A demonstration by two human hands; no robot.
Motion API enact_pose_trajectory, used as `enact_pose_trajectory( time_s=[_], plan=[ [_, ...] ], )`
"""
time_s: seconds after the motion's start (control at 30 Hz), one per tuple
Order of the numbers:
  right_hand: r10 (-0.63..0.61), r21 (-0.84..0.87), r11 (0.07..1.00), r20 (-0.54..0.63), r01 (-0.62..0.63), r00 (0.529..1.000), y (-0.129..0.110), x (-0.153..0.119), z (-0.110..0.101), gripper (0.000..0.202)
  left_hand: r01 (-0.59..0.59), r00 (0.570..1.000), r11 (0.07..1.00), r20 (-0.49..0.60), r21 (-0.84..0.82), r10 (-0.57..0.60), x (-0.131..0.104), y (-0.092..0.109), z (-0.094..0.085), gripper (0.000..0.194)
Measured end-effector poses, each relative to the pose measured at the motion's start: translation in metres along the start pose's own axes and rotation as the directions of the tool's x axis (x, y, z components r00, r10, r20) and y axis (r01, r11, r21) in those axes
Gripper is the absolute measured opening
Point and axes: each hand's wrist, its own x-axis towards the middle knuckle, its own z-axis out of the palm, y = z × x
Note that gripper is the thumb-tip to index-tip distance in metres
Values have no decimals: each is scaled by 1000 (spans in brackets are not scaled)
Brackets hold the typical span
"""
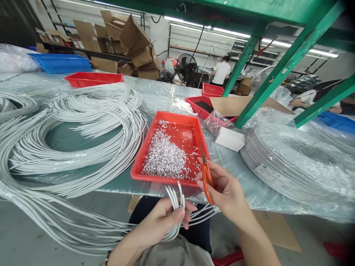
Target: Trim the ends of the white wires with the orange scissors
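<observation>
My left hand [169, 218] is closed round a bunch of white cables [174, 199], whose cut ends point up between thumb and fingers. The rest of these cables trail off to the left over the table edge. In my right hand [222, 188] is a pair of scissors [206, 177] with orange handles and thin dark blades pointing up and away. The blades stand over the right side of a red tray [138, 166]. Inside the tray lies a heap of small shiny silver pieces [166, 155]. The cable ends sit just in front of its near rim.
Large coils of white cable [83, 155] cover the left of the table. At right stand a plastic-wrapped cable coil [277, 173], a white box [229, 139] and green posts [283, 66]. Other red trays [94, 79] and a blue tray [61, 63] lie farther back. A person [221, 71] stands beyond.
</observation>
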Motion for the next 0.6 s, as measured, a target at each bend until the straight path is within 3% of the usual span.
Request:
enact_pose_trajectory(
  time_s=[0.1, 0.17, 0.4, 0.6],
  plan=[
    [44, 151, 987, 116, -62, 992, -3, -12, 6, 40, 27, 999, 997, 34, -75, -25, 0, 0, -1, 31],
    [55, 200, 976, 162, -87, 985, -4, -17, 9, 39, 41, 999, 993, 1, -109, -41, 1, -2, -1, 30],
    [66, 236, 967, 134, -96, 989, -1, -26, 14, 39, 105, 991, 989, -75, -103, -113, 0, 0, 12, 36],
    [43, 299, 951, 105, -73, 994, 2, -32, 15, 43, 38, 989, 998, -145, 44, -31, -3, 7, 23, 39]
  ],
)
